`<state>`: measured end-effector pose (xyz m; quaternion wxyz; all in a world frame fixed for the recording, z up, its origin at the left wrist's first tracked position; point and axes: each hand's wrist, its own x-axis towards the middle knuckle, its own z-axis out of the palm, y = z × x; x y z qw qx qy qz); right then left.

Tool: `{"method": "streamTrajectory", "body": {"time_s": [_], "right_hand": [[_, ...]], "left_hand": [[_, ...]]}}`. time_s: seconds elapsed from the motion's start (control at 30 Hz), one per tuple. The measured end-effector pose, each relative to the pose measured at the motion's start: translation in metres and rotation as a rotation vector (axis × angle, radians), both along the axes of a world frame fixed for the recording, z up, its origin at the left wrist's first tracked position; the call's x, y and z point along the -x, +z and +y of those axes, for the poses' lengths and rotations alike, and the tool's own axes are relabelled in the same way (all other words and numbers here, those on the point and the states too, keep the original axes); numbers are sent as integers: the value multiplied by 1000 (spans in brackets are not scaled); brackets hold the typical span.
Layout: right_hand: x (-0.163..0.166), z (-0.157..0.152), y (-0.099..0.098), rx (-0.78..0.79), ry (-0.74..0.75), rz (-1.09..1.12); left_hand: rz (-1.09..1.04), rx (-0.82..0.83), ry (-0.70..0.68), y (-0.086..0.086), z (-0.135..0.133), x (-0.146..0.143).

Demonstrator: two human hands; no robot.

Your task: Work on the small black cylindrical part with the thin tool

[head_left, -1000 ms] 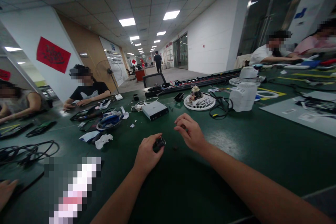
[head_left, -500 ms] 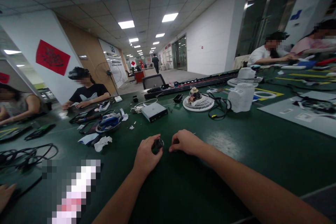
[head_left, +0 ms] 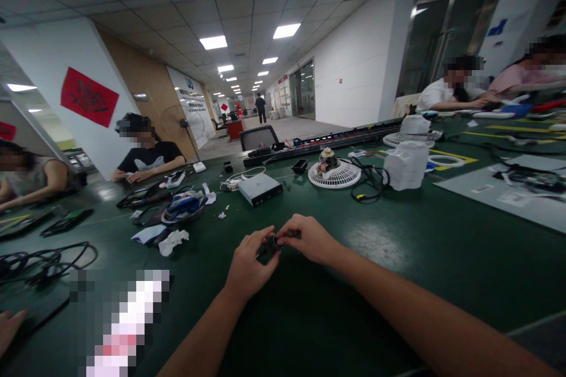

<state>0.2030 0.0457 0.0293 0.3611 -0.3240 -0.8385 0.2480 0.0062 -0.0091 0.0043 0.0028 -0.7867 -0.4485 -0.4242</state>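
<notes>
My left hand (head_left: 248, 266) is closed around a small black cylindrical part (head_left: 271, 244), gripped between thumb and fingers just above the green table. The part's open end, with a pale ring at its rim, faces right. My right hand (head_left: 313, 239) is pinched, its fingertips at that open end. A small dark bit shows by the right fingers, too small to name. Beyond the hands lies a silver optical disc drive (head_left: 260, 189).
Behind the drive sits a white fan grille with a motor (head_left: 335, 172), beside black cable and a white housing (head_left: 403, 166). At left are crumpled tissue (head_left: 173, 242), a blue bundle (head_left: 184, 206) and black cables (head_left: 42, 262). Other people sit around the table; one hand (head_left: 11, 327) shows at lower left.
My right hand has moved left, bringing its fingertips to the open end of the black part. My left hand still holds the part, turned slightly.
</notes>
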Motion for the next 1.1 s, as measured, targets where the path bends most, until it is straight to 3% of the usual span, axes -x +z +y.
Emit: {"method": "streamTrajectory", "body": {"time_s": [0.17,0.43,0.6,0.8,0.9,1.1], "right_hand": [[3,-3,0,-104,79,14],[2,-2,-2,-87,-13,6],[-1,0,-1,-138,-154,-29],[-4,4,2,-151,-8,-168],[-6,1,4,-141,-25,-204],[-9,-2,9,-164,-168,-34]], "left_hand": [[-18,-32,-18,0,-1,0],[10,-48,-70,3,-4,-1],[22,-29,-119,2,-5,0],[83,-46,-133,2,-4,1],[121,-82,-152,3,-5,-1],[60,-113,-39,4,-2,0]]}}
